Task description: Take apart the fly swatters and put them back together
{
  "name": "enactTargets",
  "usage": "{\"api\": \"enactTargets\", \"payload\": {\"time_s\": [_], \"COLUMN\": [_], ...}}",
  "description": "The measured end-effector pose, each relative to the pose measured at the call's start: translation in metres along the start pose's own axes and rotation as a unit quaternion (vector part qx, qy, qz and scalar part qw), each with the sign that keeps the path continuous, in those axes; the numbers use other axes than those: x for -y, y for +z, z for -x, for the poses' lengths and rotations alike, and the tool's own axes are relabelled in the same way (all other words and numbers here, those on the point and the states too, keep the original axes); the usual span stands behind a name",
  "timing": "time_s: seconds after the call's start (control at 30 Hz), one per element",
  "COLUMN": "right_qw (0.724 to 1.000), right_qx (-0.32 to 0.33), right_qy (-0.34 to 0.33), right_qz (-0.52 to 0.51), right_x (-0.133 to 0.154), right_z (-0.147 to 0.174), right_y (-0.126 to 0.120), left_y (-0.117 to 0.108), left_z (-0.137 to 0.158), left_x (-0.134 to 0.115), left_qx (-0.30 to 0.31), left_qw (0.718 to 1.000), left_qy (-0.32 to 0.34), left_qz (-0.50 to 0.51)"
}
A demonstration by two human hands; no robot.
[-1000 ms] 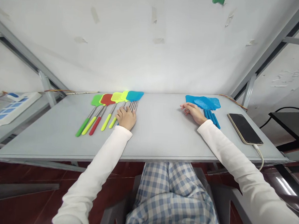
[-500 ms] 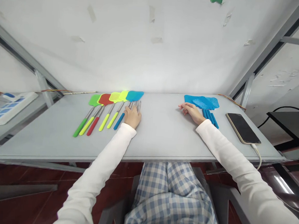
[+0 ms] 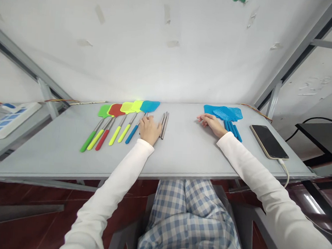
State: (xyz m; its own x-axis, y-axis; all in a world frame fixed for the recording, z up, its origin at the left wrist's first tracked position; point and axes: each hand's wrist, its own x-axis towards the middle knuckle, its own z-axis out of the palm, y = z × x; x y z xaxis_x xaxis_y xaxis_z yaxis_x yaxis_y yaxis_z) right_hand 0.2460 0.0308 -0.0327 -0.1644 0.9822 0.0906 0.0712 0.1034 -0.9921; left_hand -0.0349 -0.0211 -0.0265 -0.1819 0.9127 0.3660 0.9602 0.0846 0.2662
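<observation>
Head view: a row of 6 fly swatters [image 3: 114, 136] is laid out on the left part of the desk [image 3: 181, 152], with the handles pointed towards the seated person. At the right end of this row, the shaft of the blue swatter [image 3: 132, 134] is partly covered by the left hand [image 3: 150, 130]. The left fingers are bent down, and whether anything is gripped beneath them cannot be told. Just beside the thumb side of that hand, a few bare metal rods [image 3: 164, 125] are set nearly parallel; their exact count cannot be made out.

Farther right, blue mesh heads [image 3: 225, 113] are overlapped near the wall [image 3: 186, 73], with loose blue handles [image 3: 234, 130] bunched below them. Beside these parts, the right hand [image 3: 213, 124] is rested with its fingers loosely curled and partly spread; nothing is seen held. Near the right end of the desk, a phone [image 3: 269, 142] is plugged into a white cable [image 3: 284, 172].

The step in hand is judged to be the handling of the rods by the left hand. For the next move, a narrow pinch seems to be called for, so that 1 rod can be separated from its neighbours without the blue swatter being nudged.
</observation>
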Motion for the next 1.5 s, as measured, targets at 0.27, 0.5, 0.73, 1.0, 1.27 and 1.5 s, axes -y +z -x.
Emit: {"api": "enactTargets", "payload": {"time_s": [0.27, 0.5, 0.73, 1.0, 1.27, 1.5], "right_qw": [1.0, 0.998, 0.916, 0.707, 0.752, 0.722], "right_qx": [0.001, 0.009, -0.052, -0.184, 0.034, -0.065], "right_qy": [0.009, 0.011, -0.077, 0.103, -0.068, 0.072], "right_qz": [0.021, 0.06, 0.39, 0.675, 0.655, 0.685], "right_x": [0.003, 0.005, 0.016, 0.029, 0.032, 0.027], "right_z": [0.002, 0.002, 0.007, 0.027, 0.028, 0.034], "right_y": [0.002, 0.002, -0.002, -0.028, -0.011, -0.012], "left_y": [0.006, 0.005, -0.004, 0.001, 0.024, 0.029], "left_z": [-0.01, -0.005, -0.015, -0.016, -0.021, -0.017], "left_x": [0.022, -0.002, -0.022, -0.062, -0.086, -0.077], "left_qx": [0.027, 0.096, 0.157, 0.323, 0.264, 0.238], "left_qw": [0.999, 0.972, 0.853, 0.548, 0.542, 0.526], "left_qy": [-0.032, 0.016, -0.127, -0.145, -0.096, -0.123], "left_qz": [0.009, 0.214, 0.482, 0.758, 0.792, 0.807]}}
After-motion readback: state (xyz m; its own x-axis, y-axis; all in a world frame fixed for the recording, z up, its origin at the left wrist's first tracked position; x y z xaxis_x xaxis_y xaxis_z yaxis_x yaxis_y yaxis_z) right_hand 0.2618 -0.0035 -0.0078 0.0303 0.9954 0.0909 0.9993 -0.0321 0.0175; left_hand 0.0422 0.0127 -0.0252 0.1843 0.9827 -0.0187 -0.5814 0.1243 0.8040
